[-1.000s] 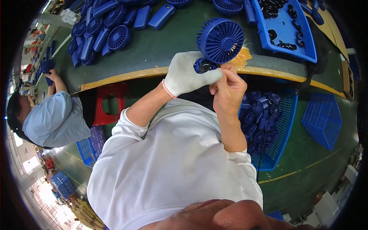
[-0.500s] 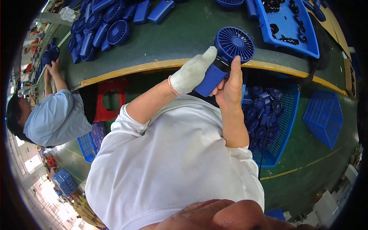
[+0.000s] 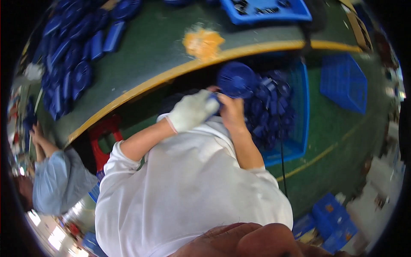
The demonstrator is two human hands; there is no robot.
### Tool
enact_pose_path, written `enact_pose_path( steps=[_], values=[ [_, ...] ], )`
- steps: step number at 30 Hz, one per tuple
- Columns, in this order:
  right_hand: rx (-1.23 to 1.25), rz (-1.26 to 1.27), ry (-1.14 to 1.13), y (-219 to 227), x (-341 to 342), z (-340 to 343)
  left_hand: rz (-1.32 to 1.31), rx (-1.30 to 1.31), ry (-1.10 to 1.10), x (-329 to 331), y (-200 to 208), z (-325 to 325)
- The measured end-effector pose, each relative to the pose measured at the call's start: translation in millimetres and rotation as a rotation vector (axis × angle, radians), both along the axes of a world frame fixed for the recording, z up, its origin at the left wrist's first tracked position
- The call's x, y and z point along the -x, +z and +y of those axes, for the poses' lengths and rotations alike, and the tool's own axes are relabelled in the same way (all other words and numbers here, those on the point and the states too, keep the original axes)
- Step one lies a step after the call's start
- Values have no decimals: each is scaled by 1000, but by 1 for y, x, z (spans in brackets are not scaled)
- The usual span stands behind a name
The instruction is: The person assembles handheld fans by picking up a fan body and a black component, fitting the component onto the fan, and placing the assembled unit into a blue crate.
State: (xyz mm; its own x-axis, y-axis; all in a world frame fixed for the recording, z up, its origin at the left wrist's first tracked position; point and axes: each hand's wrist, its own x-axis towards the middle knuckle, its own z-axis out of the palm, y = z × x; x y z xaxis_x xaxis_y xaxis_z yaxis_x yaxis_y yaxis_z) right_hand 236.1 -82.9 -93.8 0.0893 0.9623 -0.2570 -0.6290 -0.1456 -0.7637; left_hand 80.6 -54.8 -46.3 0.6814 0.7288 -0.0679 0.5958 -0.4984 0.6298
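Mostly green floor (image 3: 338,128) fills the right side, with a yellow line painted across it. Long green worktable (image 3: 158,47) with a yellow front edge runs across the top, bent by the lens. Orange-yellow patch (image 3: 203,42) sits on the table near that edge. Pile of dark blue fan parts (image 3: 72,68) covers the table's left end. Blue tray (image 3: 265,10) with small dark pieces lies at the top edge of the table. Big blue crate (image 3: 299,111) stands on the floor below the table edge, heaped with blue parts. Empty-looking blue basket (image 3: 344,83) stands just to its right. More blue boxes (image 3: 332,218) sit lower right, blurred. Red stool (image 3: 102,137) stands under the table, left of the arms. Another person in a light blue top (image 3: 55,184) works at far left.

Small blue fan (image 3: 235,79) is held off the table, over the crate, below the table edge. Left hand (image 3: 190,111), in a white glove, has fingers curled round the fan's handle. Right hand (image 3: 231,111), bare, grips the same handle just beside the glove, fingers closed. Motion blur hides finer finger detail.
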Motion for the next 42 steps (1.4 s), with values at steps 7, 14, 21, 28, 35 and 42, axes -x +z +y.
enact_pose_path(
  steps=[7,14,21,28,35,42],
  values=[
    [564,-27,-239,-121,-142,-13,-261,-368,233,35,61,29],
    [428,123,-462,-186,-271,34,298,-954,693,108,69,160],
    [-295,-560,374,39,-75,57,306,-552,959,142,42,208],
    [-499,-1034,-371,152,-103,181,230,-589,629,102,62,153],
    [-320,-2264,-123,146,-159,323,168,-754,452,83,68,109],
    [-486,-2190,-240,129,-153,325,164,-607,428,80,75,101]
  ],
)
